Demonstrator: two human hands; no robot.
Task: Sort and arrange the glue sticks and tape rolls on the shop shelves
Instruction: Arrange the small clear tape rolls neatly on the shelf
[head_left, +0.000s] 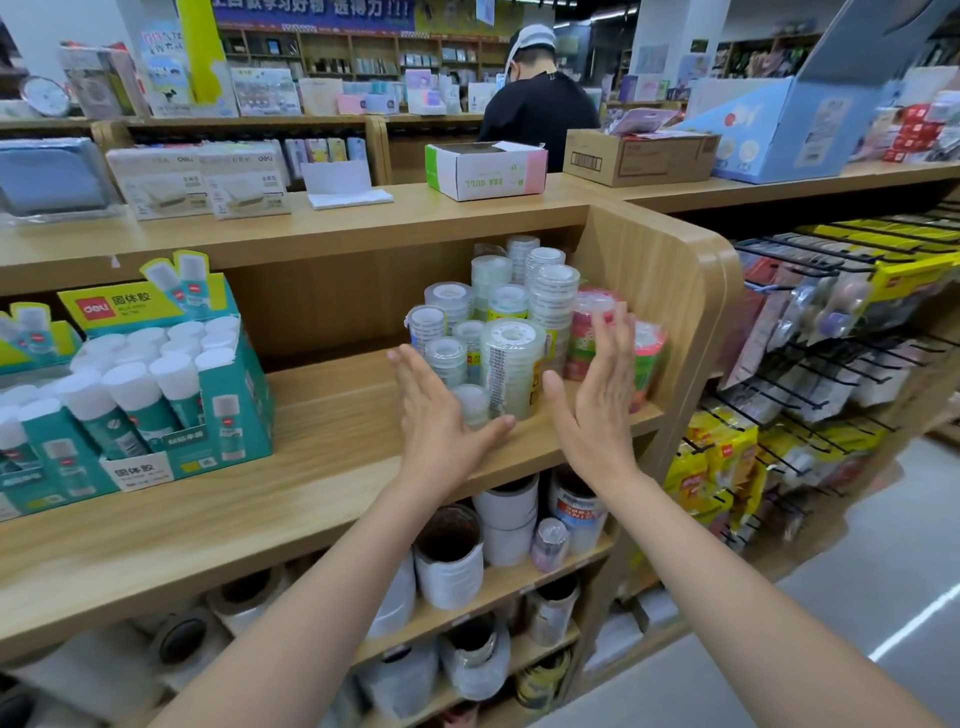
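- Pressing inward from both sides could buckle the tape rolls (511, 358); they stand as loose columns of uneven height, so a low shove would likely tip the upper rolls toward 12 o'clock or spill them over the shelf (322, 457) lip at 6 o'clock.
- The left hand (441, 421) is flat, fingers straight, at 8 o'clock of the cluster, seemingly touching the short front column; a careless palm there could knock it over.
- The right hand (597, 410) is likewise flat and upright at 3 o'clock, its fingers overlapping the red-printed rolls (582, 338); whether it touches them I cannot tell; neither hand grips anything, and the two stand apart with the columns between.
- The tape rolls are clear, glossy, white-cored cylinders in film, crowded into the shelf's corner near the side panel (670, 280) at 3 o'clock; the slick wrap probably slides easily on wood.
- The glue sticks (124, 379), white caps on teal bodies, stand in an open display box (244, 410) well apart at 9 o'clock; several lean, so a jolt might topple them.
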